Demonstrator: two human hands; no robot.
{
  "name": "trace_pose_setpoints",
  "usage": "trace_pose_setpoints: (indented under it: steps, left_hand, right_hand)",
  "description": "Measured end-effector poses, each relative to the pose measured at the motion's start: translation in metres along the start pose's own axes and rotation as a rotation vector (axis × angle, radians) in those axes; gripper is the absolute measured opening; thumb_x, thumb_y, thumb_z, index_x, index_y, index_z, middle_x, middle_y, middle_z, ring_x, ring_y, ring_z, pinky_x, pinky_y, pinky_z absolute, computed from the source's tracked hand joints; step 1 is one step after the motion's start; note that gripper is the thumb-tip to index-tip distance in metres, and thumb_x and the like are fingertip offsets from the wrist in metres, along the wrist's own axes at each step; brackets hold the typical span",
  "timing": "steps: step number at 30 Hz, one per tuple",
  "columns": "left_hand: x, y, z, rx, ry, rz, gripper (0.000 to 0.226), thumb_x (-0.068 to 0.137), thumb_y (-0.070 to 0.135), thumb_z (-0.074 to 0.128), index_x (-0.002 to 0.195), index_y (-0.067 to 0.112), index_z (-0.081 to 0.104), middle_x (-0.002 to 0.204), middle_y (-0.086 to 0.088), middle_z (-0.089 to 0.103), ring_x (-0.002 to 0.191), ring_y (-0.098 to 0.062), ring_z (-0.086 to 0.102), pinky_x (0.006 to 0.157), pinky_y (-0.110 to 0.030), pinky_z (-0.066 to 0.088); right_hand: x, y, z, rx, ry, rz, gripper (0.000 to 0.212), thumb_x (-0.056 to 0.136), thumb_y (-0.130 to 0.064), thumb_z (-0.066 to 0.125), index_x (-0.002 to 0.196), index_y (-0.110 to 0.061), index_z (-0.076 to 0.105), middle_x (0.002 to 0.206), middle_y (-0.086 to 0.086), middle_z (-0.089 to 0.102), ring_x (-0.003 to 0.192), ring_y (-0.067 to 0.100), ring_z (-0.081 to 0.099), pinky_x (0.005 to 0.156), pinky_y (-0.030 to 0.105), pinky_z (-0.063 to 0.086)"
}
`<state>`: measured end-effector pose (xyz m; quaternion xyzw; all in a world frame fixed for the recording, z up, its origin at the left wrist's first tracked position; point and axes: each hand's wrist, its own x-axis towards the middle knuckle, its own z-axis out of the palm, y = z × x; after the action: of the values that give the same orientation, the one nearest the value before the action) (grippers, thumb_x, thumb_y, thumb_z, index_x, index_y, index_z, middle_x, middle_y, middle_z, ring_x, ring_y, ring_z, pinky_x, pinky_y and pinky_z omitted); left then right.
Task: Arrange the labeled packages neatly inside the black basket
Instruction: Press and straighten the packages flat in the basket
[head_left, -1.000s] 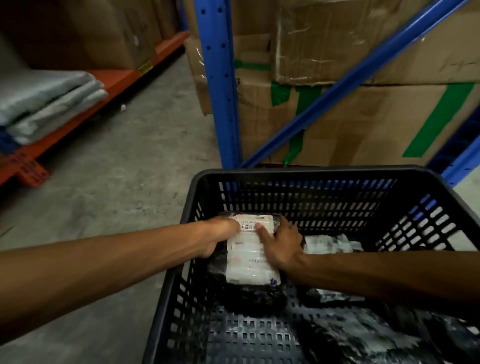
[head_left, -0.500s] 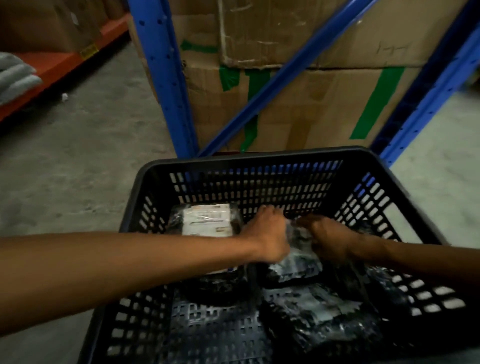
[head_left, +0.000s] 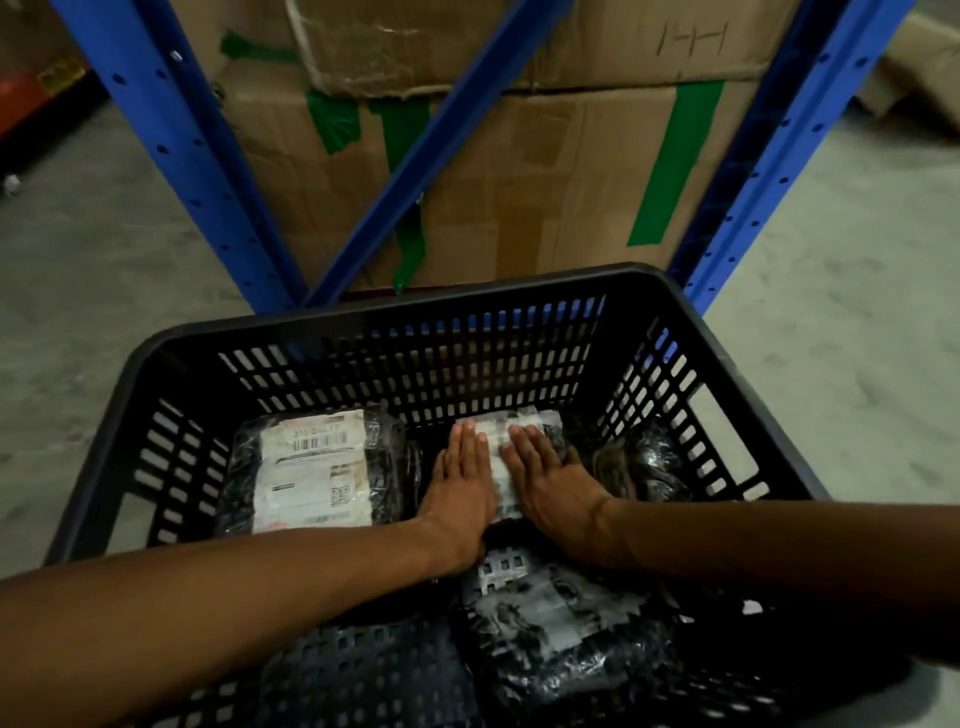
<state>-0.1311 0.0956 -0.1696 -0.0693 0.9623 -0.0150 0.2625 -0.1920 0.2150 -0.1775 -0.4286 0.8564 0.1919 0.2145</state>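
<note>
1. Black basket (head_left: 156, 358) on a concrete floor (head_left: 93, 249), just in front of a blue rack (head_left: 171, 156) loaded with taped cardboard boxes (head_left: 519, 171).
2. Left hand (head_left: 462, 483) flat, palm down, fingers straight and held together, pressing on the left part of the middle package (head_left: 501, 467) at the basket's far wall.
3. Right hand (head_left: 550, 478) flat too, fingers slightly spread, resting on the right part of the same package; white label visible between the two hands.
4. Nothing pinched or gripped by either hand.
5. Second labelled package (head_left: 311, 467) lying label up in the far left corner, just beside the left hand, not touched.
6. Dark wrapped bundle (head_left: 644, 462) at the far right; label not discernible.
7. Another shiny black package (head_left: 566, 644) nearer the camera, below the right forearm, partly hidden.
</note>
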Motion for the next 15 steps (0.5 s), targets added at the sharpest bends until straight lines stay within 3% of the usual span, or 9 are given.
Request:
trace_pose_setpoints:
  steps: [2, 3, 4, 5, 6, 8, 10, 13, 15]
  left_hand:
    - [-0.005, -0.001, -0.013, -0.052, -0.048, 0.047, 0.1, 0.084, 0.02, 0.069, 0.154, -0.006, 0.002, 0.162, -0.028, -0.006, 0.151, -0.042, -0.006, 0.123, -0.04, 0.014]
    - [-0.004, -0.005, -0.025, -0.099, -0.046, 0.085, 0.088, 0.08, 0.022, 0.073, 0.15, -0.002, 0.026, 0.157, -0.027, 0.022, 0.148, -0.04, 0.02, 0.118, -0.035, 0.029]
    - [-0.003, -0.011, -0.041, -0.155, -0.019, 0.131, 0.069, 0.076, 0.027, 0.076, 0.135, 0.004, 0.05, 0.136, -0.019, 0.051, 0.129, -0.031, 0.048, 0.102, -0.03, 0.046]
    - [-0.004, -0.019, -0.059, -0.23, -0.001, 0.16, 0.051, 0.071, 0.035, 0.078, 0.114, 0.011, 0.065, 0.108, -0.008, 0.064, 0.1, -0.02, 0.063, 0.079, -0.026, 0.053]
    - [-0.008, -0.029, -0.08, -0.302, 0.006, 0.161, 0.039, 0.067, 0.042, 0.079, 0.095, 0.016, 0.07, 0.088, 0.0, 0.067, 0.078, -0.012, 0.065, 0.063, -0.023, 0.052]
    - [-0.015, -0.055, -0.115, -0.471, 0.032, 0.115, 0.036, 0.058, 0.053, 0.076, 0.071, 0.02, 0.07, 0.064, 0.009, 0.067, 0.056, -0.002, 0.063, 0.046, -0.016, 0.046]
    - [-0.026, -0.08, -0.136, -0.81, -0.005, 0.029, 0.04, 0.052, 0.055, 0.076, 0.07, 0.019, 0.072, 0.062, 0.007, 0.073, 0.053, 0.0, 0.066, 0.046, -0.015, 0.046]
    - [-0.044, -0.102, -0.139, -1.38, -0.132, -0.058, 0.051, 0.064, 0.052, 0.076, 0.101, 0.018, 0.075, 0.098, -0.006, 0.078, 0.086, -0.024, 0.072, 0.071, -0.035, 0.057]
    - [-0.05, -0.102, -0.129, -1.53, -0.162, -0.134, 0.042, 0.074, 0.053, 0.07, 0.103, 0.023, 0.071, 0.101, -0.01, 0.075, 0.087, -0.028, 0.071, 0.071, -0.041, 0.06]
  right_hand:
    - [-0.002, 0.006, -0.011, 0.03, -0.034, -0.057, 0.076, 0.101, -0.025, 0.041, 0.156, 0.002, -0.004, 0.165, 0.027, -0.006, 0.153, 0.042, 0.0, 0.115, 0.061, 0.026]
    - [-0.003, 0.014, -0.022, 0.049, -0.054, -0.111, 0.083, 0.096, -0.028, 0.053, 0.157, 0.0, 0.005, 0.165, 0.027, 0.007, 0.152, 0.041, 0.014, 0.114, 0.053, 0.033]
    - [-0.004, 0.026, -0.037, 0.095, -0.06, -0.157, 0.083, 0.09, -0.031, 0.064, 0.155, -0.004, 0.02, 0.16, 0.024, 0.028, 0.145, 0.038, 0.033, 0.11, 0.042, 0.039]
    - [-0.007, 0.04, -0.056, 0.186, -0.052, -0.187, 0.076, 0.084, -0.032, 0.071, 0.148, -0.01, 0.038, 0.148, 0.018, 0.049, 0.133, 0.034, 0.051, 0.102, 0.033, 0.044]
    - [-0.012, 0.056, -0.076, 0.321, -0.048, -0.195, 0.065, 0.081, -0.03, 0.075, 0.138, -0.014, 0.05, 0.133, 0.012, 0.063, 0.12, 0.031, 0.061, 0.096, 0.032, 0.049]
    - [-0.026, 0.086, -0.107, 0.724, -0.072, -0.179, 0.05, 0.078, -0.025, 0.079, 0.125, -0.02, 0.062, 0.115, 0.006, 0.073, 0.106, 0.026, 0.069, 0.086, 0.036, 0.056]
    - [-0.043, 0.102, -0.123, 1.206, -0.064, -0.195, 0.042, 0.076, -0.025, 0.08, 0.116, -0.025, 0.07, 0.11, -0.001, 0.077, 0.102, 0.016, 0.072, 0.082, 0.03, 0.058]
    - [-0.051, 0.097, -0.12, 1.88, -0.097, -0.16, 0.038, 0.082, -0.033, 0.072, 0.117, -0.019, 0.075, 0.122, 0.008, 0.074, 0.118, 0.026, 0.067, 0.098, 0.039, 0.056]
    - [-0.053, 0.081, -0.109, 2.172, -0.131, -0.107, 0.047, 0.087, -0.039, 0.067, 0.125, -0.011, 0.07, 0.125, 0.014, 0.072, 0.118, 0.029, 0.067, 0.097, 0.044, 0.056]
